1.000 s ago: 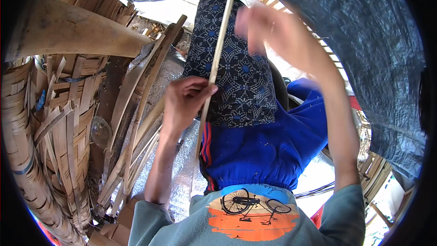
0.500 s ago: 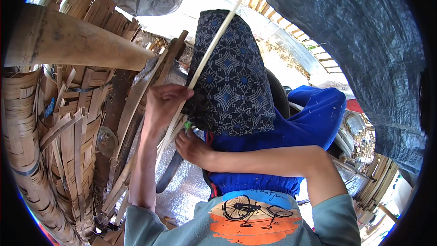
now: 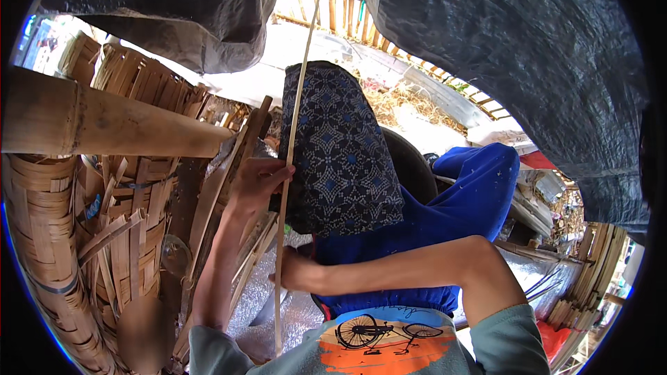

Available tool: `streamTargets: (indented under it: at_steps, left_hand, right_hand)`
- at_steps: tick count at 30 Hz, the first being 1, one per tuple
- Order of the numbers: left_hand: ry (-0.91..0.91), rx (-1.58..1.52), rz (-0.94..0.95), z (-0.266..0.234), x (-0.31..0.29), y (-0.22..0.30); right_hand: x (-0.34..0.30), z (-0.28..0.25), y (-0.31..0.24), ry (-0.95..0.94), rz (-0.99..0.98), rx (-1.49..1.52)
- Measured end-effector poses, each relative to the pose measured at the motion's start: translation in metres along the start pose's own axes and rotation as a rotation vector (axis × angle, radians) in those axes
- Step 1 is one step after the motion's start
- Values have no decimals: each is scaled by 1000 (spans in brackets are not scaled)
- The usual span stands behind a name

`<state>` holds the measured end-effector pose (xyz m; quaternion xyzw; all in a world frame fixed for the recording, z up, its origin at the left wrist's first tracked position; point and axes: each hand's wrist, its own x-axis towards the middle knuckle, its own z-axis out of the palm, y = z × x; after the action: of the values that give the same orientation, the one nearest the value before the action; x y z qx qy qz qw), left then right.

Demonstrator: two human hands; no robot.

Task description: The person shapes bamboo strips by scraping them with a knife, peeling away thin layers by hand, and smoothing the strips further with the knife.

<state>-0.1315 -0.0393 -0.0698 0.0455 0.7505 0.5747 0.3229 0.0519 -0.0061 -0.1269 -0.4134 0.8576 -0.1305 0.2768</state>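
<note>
My left hand pinches a long, thin, pale bamboo strip between thumb and fingers. The strip runs nearly upright, from the bright gap at the top down to my shirt. My right hand is closed beside the strip's lower part, its fingers partly blurred. What it grips, if anything, I cannot make out; a small green bit shows just above it. Behind the strip, a dark patterned cloth covers my leg over blue trousers.
Tall woven bamboo baskets stand at the left, under a thick bamboo pole. Split bamboo pieces lean beside my left forearm. A dark tarp hangs overhead. At the right is a bundle of bamboo slats.
The strip has swung from slanting to nearly upright, and its lower end now reaches my shirt. My right hand has moved down toward me. The view has tilted up a little.
</note>
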Motion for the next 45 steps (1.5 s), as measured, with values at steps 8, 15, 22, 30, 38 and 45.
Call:
streamTargets:
  at_steps: [8, 15, 22, 30, 38, 45]
  left_hand:
    - [-205, 177, 9, -15, 15, 4]
    - [-295, 287, -27, -9, 18, 8]
    - [-210, 223, -115, -2, 17, 12]
    - [-301, 224, -214, -1, 3, 29]
    - [-266, 256, -243, 11, -39, 21]
    - [-194, 255, -297, 63, -65, 11]
  right_hand:
    - [-63, -82, -37, -70, -226, -162]
    - [-210, -114, 69, 93, 15, 327]
    - [-335, -102, 85, -50, 597, 737]
    - [-408, -44, 44, 376, 788, 834]
    - [-354, 4, 62, 595, 900, 1016]
    - [-318, -7, 85, 645, 653, 870]
